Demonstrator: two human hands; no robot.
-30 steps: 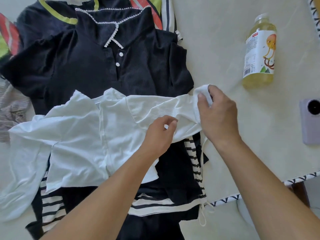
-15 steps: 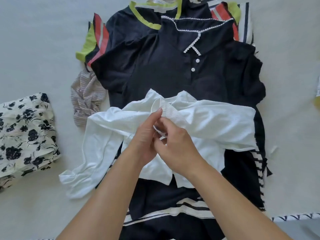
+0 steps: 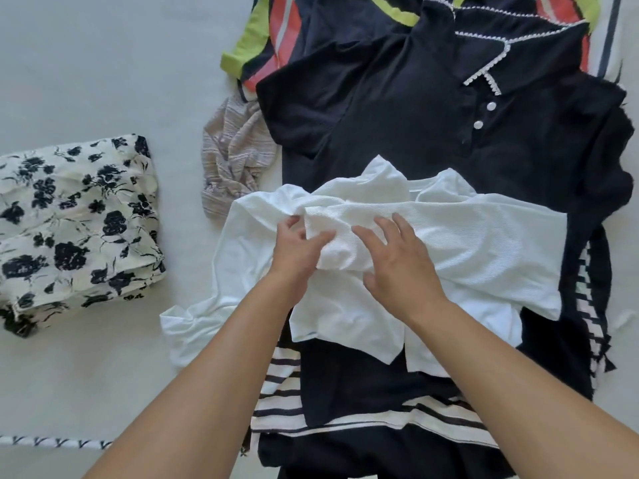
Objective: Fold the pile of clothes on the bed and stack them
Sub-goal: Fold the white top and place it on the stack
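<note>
A white ribbed long-sleeved top [image 3: 466, 243] lies across the pile of clothes, its right sleeve folded over its middle. My left hand [image 3: 297, 250] pinches the folded sleeve's end between thumb and fingers. My right hand [image 3: 397, 261] rests flat on the white fabric beside it, fingers spread. Under the top lies a dark navy polo dress [image 3: 432, 115] with white trim and buttons. A navy and white striped garment [image 3: 345, 409] sticks out below. A folded floral garment [image 3: 76, 223] sits apart at the left on the bed.
A crumpled grey striped cloth [image 3: 235, 157] lies left of the pile. A garment with lime, red and navy stripes [image 3: 273, 36] shows at the pile's top. The pale bed sheet [image 3: 103, 63] spreads around, its patterned edge [image 3: 52, 442] near me at the lower left.
The right sleeve was stretched out to the right, then brought across the top's middle. My right hand has let go and now lies flat on it. The view has shifted left.
</note>
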